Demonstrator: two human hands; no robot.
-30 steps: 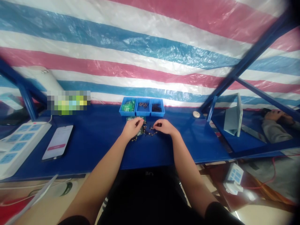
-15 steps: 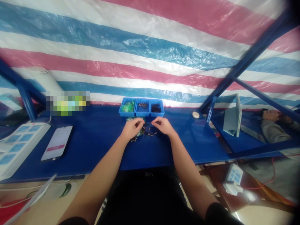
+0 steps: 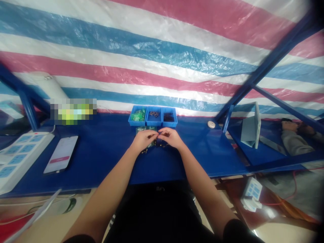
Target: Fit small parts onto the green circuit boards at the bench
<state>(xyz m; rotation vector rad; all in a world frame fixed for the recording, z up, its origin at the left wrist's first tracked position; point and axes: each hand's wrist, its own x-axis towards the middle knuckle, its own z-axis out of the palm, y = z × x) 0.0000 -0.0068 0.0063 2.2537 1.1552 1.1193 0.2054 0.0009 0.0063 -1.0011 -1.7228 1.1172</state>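
Note:
My left hand (image 3: 143, 139) and my right hand (image 3: 171, 137) meet at the fingertips over the blue table (image 3: 106, 148). Each is closed in a pinch; whatever sits between the fingers is too small to make out. Beneath them lie a greenish sheet or bag (image 3: 139, 129) and several small brass-and-black parts (image 3: 144, 151). Just behind stand three joined blue bins: the left one (image 3: 133, 123) holds a green bag, the middle one (image 3: 153, 123) small metal parts, the right one (image 3: 170, 124) dark small pieces.
A phone (image 3: 61, 154) and a white power strip (image 3: 24, 155) lie at the left. Toward the right are a round whitish object (image 3: 211, 124), blue frame bars (image 3: 238, 94) and a standing tablet (image 3: 250, 130). Another person's sleeve (image 3: 296, 141) shows at far right.
My right hand has moved left and my left hand slightly right, so their fingertips, apart before, now come together. The bins and phone stay where they were.

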